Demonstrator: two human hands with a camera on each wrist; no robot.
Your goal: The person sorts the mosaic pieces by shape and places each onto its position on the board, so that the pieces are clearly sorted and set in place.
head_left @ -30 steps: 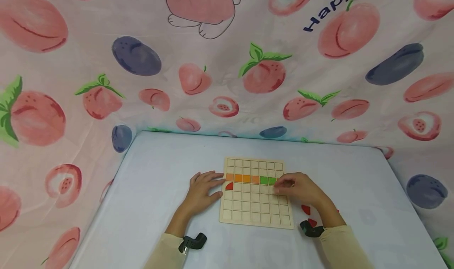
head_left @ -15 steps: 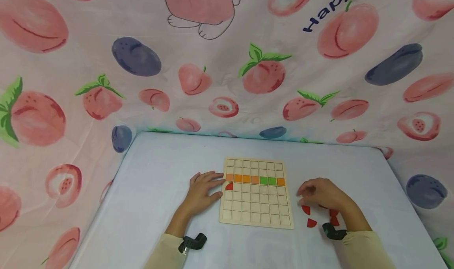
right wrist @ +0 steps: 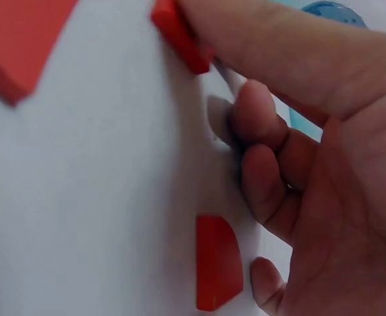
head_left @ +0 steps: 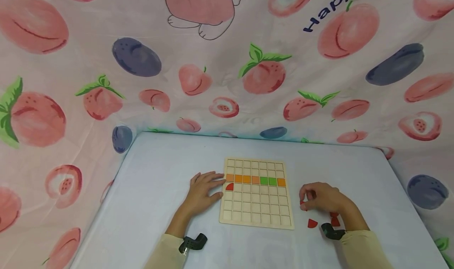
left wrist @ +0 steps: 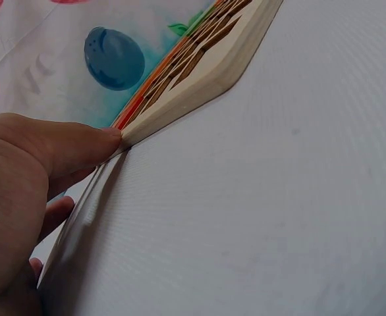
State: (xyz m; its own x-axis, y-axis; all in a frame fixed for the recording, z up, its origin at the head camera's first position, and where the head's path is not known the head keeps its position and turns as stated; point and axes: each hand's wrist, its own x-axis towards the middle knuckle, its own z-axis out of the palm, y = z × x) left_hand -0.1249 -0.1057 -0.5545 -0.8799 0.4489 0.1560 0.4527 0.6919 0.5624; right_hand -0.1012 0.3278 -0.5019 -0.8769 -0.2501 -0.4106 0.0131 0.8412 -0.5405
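A square wooden grid board (head_left: 255, 208) lies on the table. One row of it holds orange and green square tiles (head_left: 267, 181), and a red quarter-round piece (head_left: 229, 186) sits in the cell under the row's left end. My left hand (head_left: 203, 190) rests at the board's left edge, fingers spread; its thumb touches the wooden rim in the left wrist view. To the right of the board, my right hand (head_left: 322, 197) pinches a red quarter-round piece (right wrist: 180, 39) between thumb and fingers, tilted close over the table. The index fingertip is hidden behind the thumb.
Several loose red pieces lie by the right hand, among them one nearer the front (head_left: 312, 223) and another beside the wrist (head_left: 335, 221). Fruit-print cloth (head_left: 227, 84) hangs behind the white table (head_left: 170, 154). Each wrist wears a black camera mount.
My right hand has moved from the board's right side to the loose pieces and taken hold of a red one. An orange tile shows at the row's right end. The left hand stays put.
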